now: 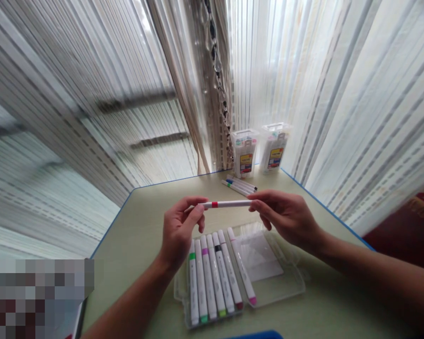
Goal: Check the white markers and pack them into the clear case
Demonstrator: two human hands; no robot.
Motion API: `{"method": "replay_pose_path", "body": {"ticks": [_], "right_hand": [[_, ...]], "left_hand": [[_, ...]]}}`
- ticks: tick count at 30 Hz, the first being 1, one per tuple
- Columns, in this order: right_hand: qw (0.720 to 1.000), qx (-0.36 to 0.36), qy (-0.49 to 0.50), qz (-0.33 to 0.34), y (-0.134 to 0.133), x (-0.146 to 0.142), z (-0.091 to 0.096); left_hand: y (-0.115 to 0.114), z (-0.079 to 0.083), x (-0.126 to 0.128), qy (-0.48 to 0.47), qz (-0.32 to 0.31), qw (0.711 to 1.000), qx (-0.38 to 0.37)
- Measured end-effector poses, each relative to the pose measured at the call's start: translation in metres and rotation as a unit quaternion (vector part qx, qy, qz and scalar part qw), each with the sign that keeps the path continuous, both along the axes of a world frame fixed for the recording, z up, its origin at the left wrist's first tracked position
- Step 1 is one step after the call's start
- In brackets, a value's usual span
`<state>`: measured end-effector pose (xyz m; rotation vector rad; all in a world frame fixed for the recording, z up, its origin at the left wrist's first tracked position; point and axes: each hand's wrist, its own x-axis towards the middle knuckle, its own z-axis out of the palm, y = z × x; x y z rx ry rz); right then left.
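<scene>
A white marker with a red band [229, 204] is held level above the table, one end in each hand. My left hand [182, 223] pinches its banded end between thumb and fingers. At the other end, my right hand [284, 214] grips it the same way. Below them lies an open clear plastic case [275, 297]. Its left half carries a row of several white markers [212, 278] with coloured bands and ends. One marker with a pink end [243, 270] lies along the hinge side, next to a white card [259, 256] in the right half.
Several loose markers [238, 184] lie beyond my hands. Behind them stand two clear marker boxes with yellow labels [245, 157] [275, 150]. The pale green table [127, 263] has a blue edge, with curtains around it. A blue object [257, 335] shows at the bottom.
</scene>
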<state>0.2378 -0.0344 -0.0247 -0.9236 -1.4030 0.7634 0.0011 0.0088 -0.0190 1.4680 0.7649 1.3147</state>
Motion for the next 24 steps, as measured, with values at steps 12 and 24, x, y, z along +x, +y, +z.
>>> {"method": "replay_pose_path", "body": {"ticks": [12, 24], "right_hand": [[0.998, -0.005, -0.063, 0.004, 0.0, 0.002, -0.001], [0.957, 0.085, -0.277, -0.029, 0.006, 0.004, 0.003]], "left_hand": [[0.0, 0.005, 0.004, -0.069, 0.003, 0.996, -0.063], [-0.025, 0.024, 0.008, 0.007, -0.082, 0.995, 0.05]]}}
